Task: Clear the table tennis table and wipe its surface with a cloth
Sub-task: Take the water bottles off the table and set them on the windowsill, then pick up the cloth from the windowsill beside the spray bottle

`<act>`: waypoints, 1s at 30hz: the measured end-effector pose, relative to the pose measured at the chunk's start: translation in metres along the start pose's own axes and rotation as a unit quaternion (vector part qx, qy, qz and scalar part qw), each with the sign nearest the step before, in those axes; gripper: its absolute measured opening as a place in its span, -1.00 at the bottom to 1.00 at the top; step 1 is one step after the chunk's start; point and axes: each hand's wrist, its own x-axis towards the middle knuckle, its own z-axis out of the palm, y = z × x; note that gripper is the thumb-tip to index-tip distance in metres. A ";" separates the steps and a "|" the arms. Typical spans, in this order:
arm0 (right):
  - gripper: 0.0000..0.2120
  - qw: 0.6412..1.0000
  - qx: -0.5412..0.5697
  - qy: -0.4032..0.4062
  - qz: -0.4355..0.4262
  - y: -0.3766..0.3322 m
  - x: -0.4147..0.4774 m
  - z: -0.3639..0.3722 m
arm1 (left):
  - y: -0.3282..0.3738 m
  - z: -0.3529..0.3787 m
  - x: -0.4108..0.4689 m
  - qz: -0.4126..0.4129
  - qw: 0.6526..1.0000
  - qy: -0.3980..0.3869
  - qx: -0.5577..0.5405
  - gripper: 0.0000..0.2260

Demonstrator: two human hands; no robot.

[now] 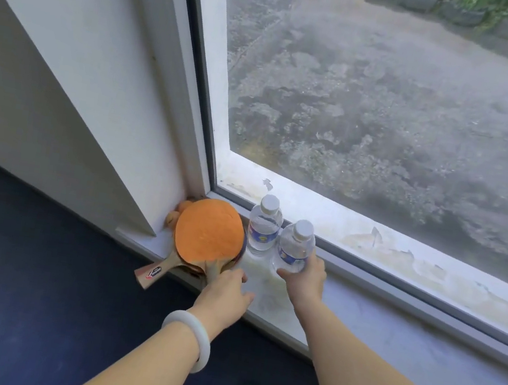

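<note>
Sill (360, 310) under the window (392, 97), serving as the drop-off for gear taken off the table; table itself out of view, cloth nowhere visible. Bats (206, 234) stacked orange face up in the corner, handles jutting over the edge, orange balls (177, 213) wedged behind against the wall, likely so as not to roll. Left hand (224, 296) on a bat handle, fingers loosely curled, probably nudging the stack square. Right hand (302, 278) wrapped around the near bottle (295, 248), standing it upright just beside the far bottle (265, 223), close by the bats to keep everything together. Clearing apparently near done, wiping not yet begun.
</note>
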 end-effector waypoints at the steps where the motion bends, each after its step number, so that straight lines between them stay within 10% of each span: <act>1: -0.48 1.000 -0.006 -0.003 0.006 -0.001 0.000 -0.001 | 0.000 0.000 0.001 0.000 1.000 0.001 -0.001 -0.64; 19: -0.43 0.986 -0.031 -0.122 0.110 0.004 -0.053 -0.003 | 0.002 -0.008 -0.020 0.005 1.000 0.012 0.009 -0.63; 30: -0.71 0.964 -0.132 -0.216 -0.078 -0.076 -0.094 0.007 | -0.039 -0.060 -0.073 -0.048 0.993 0.105 -0.024 -0.75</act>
